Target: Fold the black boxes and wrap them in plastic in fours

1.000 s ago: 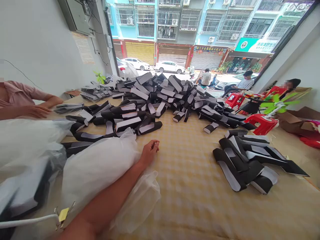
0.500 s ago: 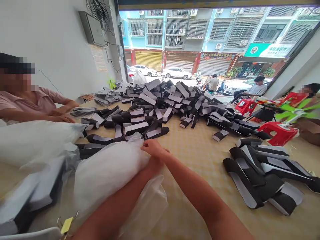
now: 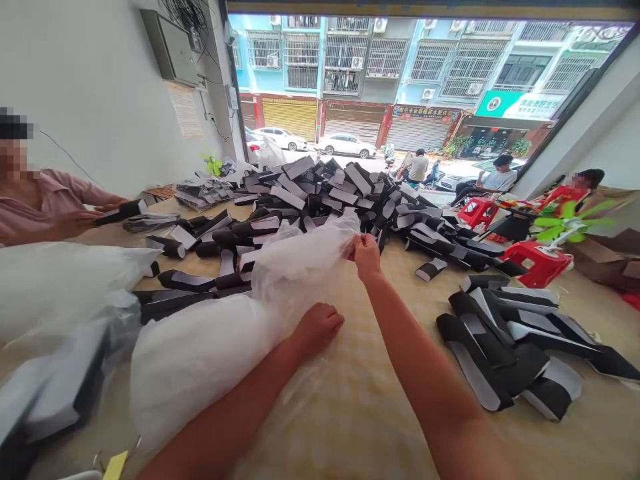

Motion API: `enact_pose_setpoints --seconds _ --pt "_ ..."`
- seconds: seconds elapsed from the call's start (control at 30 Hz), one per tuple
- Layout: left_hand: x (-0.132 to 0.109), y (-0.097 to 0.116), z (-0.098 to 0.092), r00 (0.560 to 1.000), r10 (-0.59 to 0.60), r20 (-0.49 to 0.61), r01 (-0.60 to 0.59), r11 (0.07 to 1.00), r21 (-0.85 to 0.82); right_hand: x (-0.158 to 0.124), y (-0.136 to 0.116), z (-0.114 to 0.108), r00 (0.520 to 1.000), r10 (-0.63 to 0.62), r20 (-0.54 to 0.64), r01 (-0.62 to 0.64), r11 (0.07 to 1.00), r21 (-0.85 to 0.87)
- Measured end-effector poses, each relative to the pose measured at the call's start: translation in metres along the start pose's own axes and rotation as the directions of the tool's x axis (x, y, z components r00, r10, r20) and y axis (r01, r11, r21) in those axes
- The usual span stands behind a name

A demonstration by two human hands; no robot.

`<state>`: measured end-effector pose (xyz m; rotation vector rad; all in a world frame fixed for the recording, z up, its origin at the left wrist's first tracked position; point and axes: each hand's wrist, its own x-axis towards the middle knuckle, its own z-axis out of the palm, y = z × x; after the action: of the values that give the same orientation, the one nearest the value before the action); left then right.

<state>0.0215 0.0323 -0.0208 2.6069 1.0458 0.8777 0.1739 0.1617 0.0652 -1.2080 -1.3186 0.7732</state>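
Plastic bag (image 3: 300, 263) pinched in right hand (image 3: 367, 257), under left hand (image 3: 317, 328).

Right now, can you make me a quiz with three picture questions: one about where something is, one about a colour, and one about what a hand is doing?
1. Where is the red plastic stool?
A. On top of the pile
B. To the right of the pile
C. Under the bag

2. What colours are the strips in the big pile?
A. Black and pale grey-white
B. Pink and green
C. Yellow and blue

3. What is the right hand doing?
A. Lying flat on the table
B. Holding the stool
C. Pinching the white plastic bag

Answers:
1. B, because it stands past the pile's right end.
2. A, because the strips are black with pale panels.
3. C, because its fingers grip the bag's top edge.
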Motion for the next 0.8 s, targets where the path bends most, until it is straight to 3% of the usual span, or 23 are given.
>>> enact_pose_setpoints --seconds 0.1,0.2,0.3,0.43,0.53,0.63,0.73,0.8 --pt "0.001 -0.003 -0.003 0.99 0.04 -0.136 -0.046 0.998 -0.041 0.008 0.014 -0.032 0.992 0.068 -0.103 -0.069 0.998 -0.007" --pt "0.001 -0.006 -0.002 0.961 0.025 -0.277 -0.043 0.997 -0.06 0.0 0.028 -0.045 0.987 0.085 -0.133 -0.095 0.993 -0.071" --pt "0.001 -0.007 0.0 0.948 0.003 -0.318 -0.021 0.998 -0.052 -0.016 0.037 -0.044 0.984 0.03 -0.176 -0.062 0.982 -0.179" --pt "0.0 -0.006 -0.001 0.905 -0.05 -0.423 0.025 0.998 -0.064 -0.04 0.029 -0.026 0.969 -0.171 -0.18 0.106 0.941 -0.322" --pt "0.0 -0.006 -0.005 0.805 -0.189 -0.562 0.121 0.98 -0.157 -0.057 0.012 0.002 0.949 -0.312 0.043 0.303 0.865 -0.4" --pt "0.0 -0.01 -0.009 0.659 -0.328 -0.677 0.195 0.944 -0.267 -0.07 -0.001 0.037 0.904 -0.321 0.283 0.428 0.67 -0.606" --pt "0.0 -0.016 -0.01 0.558 -0.422 -0.714 0.228 0.906 -0.357 -0.073 -0.003 0.06 0.935 -0.217 0.282 0.355 0.533 -0.768" --pt "0.0 -0.02 -0.009 0.516 -0.48 -0.71 0.25 0.877 -0.411 -0.07 0.0 0.062 0.947 -0.188 0.262 0.322 0.509 -0.799"
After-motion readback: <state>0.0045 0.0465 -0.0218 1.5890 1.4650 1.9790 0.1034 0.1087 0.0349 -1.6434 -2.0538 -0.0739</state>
